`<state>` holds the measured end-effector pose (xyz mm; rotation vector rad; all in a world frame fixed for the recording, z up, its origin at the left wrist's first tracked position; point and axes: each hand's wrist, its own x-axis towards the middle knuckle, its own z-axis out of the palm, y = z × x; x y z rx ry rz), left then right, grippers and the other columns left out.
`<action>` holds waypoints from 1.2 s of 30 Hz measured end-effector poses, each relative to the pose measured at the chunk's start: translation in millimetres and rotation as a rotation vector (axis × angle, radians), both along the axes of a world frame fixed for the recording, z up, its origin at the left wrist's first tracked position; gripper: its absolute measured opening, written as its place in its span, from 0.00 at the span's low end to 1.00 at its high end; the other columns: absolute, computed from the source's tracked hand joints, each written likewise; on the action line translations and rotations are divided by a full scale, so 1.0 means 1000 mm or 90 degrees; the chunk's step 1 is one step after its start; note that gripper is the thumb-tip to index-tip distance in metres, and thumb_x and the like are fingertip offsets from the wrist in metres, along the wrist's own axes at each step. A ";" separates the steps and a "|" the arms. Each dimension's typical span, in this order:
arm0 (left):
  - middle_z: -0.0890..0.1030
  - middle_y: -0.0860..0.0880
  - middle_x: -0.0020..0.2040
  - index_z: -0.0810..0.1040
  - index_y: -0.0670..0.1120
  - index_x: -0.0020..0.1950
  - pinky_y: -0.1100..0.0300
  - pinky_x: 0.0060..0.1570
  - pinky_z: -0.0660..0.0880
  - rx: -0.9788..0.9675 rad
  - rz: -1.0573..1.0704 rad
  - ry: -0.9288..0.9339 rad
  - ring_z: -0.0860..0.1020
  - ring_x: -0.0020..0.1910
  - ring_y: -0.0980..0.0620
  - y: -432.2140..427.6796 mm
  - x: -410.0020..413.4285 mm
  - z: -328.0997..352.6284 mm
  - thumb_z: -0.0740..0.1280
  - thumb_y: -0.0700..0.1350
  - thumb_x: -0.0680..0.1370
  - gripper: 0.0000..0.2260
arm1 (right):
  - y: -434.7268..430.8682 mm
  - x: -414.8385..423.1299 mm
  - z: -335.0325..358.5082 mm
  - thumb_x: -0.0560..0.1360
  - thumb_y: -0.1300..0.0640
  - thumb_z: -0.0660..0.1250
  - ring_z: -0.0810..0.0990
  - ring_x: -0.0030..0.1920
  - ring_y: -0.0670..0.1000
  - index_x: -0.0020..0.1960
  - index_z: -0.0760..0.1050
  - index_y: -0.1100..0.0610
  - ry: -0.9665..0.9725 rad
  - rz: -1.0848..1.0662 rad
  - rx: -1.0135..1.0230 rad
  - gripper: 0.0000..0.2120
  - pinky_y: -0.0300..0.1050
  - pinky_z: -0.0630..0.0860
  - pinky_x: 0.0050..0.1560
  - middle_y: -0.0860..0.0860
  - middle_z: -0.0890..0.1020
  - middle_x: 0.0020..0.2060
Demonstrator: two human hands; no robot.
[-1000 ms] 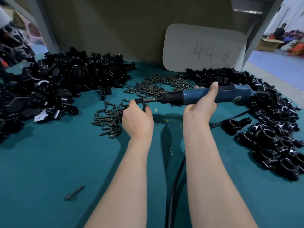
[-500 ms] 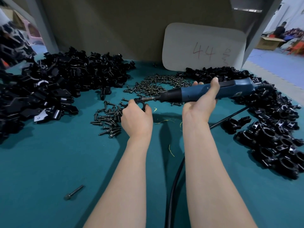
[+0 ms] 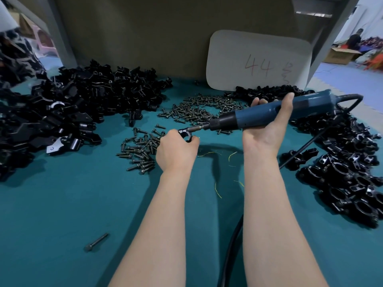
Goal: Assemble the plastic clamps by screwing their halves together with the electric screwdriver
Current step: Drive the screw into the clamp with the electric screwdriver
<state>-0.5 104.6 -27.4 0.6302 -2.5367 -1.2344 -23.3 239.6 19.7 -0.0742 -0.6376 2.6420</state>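
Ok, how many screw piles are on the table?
2. Back pile sits below the white board; near pile lies just left of the left hand. A lone bolt lies front left. More may hide under the black parts.

A single head-worn camera looks forward and down, close over the teal table (image 3: 62, 204).

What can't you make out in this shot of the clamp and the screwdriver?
Head view only:
- The clamp: mostly covered by the left hand, so how its halves sit is unclear.
- The screw being driven: hidden where the bit of the electric screwdriver meets the clamp.
- The cable: cut off by the bottom edge.
- The scribble beside 44 on the white card: too small to read.
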 end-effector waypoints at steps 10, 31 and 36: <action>0.84 0.46 0.40 0.78 0.45 0.49 0.53 0.45 0.81 0.041 -0.075 -0.061 0.83 0.41 0.47 -0.005 0.001 0.007 0.68 0.55 0.74 0.14 | 0.004 0.003 0.007 0.76 0.49 0.67 0.80 0.43 0.51 0.61 0.68 0.57 0.049 0.008 0.101 0.18 0.45 0.78 0.49 0.52 0.77 0.39; 0.81 0.45 0.49 0.74 0.43 0.52 0.65 0.35 0.79 0.682 0.032 0.147 0.82 0.40 0.53 -0.008 -0.006 0.003 0.65 0.49 0.80 0.10 | 0.007 0.004 0.015 0.76 0.54 0.69 0.80 0.38 0.48 0.60 0.69 0.58 -0.051 -0.087 0.024 0.15 0.37 0.78 0.36 0.52 0.77 0.45; 0.79 0.47 0.49 0.73 0.46 0.47 0.64 0.42 0.79 0.637 0.031 0.177 0.81 0.42 0.52 -0.003 -0.007 0.000 0.64 0.47 0.81 0.06 | -0.001 0.001 0.013 0.77 0.54 0.68 0.79 0.41 0.48 0.62 0.65 0.56 -0.071 -0.101 0.061 0.18 0.38 0.78 0.39 0.52 0.76 0.48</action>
